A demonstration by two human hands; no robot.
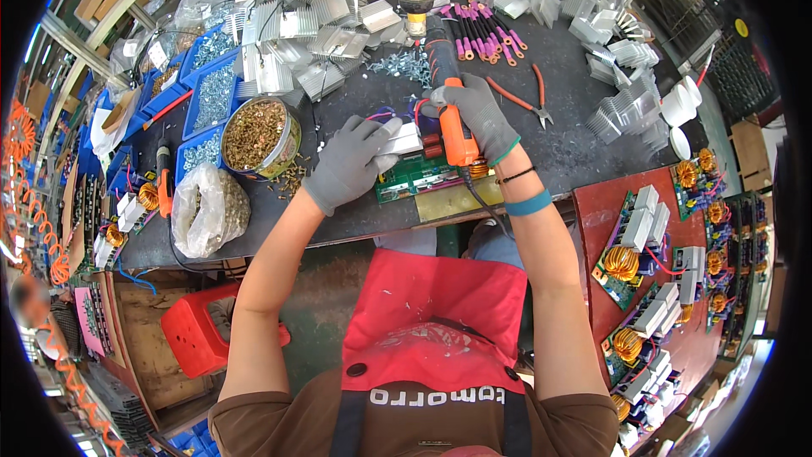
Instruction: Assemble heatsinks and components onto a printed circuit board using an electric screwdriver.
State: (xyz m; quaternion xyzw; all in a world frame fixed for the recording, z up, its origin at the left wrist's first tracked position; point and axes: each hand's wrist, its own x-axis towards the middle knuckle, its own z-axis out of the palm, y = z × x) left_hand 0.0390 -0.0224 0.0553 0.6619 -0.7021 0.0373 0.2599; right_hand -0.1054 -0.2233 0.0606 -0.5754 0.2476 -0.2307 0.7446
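Observation:
My right hand point(486, 114), in a grey glove, is wrapped round an orange and black electric screwdriver point(458, 137). Its dark end points away from me, and a cable trails from its near end. My left hand point(348, 161), gloved alike, grips the side of a silver heat sink point(401, 140) between thumb and fingers. That heat sink sits over a green circuit board point(397, 184) at the bench's near edge. Red parts and a copper coil show on the board beside the screwdriver; the screwdriver and my right hand partly cover them.
Loose screws point(404, 66), black-and-purple cables point(486, 32) and orange-handled cutters point(524, 100) lie beyond my hands. Heat sinks point(292, 34) are piled behind. A tub of brass pieces point(258, 137), a plastic bag point(210, 210) and blue bins point(211, 93) stand left. Assembled boards point(630, 254) fill the right-hand table.

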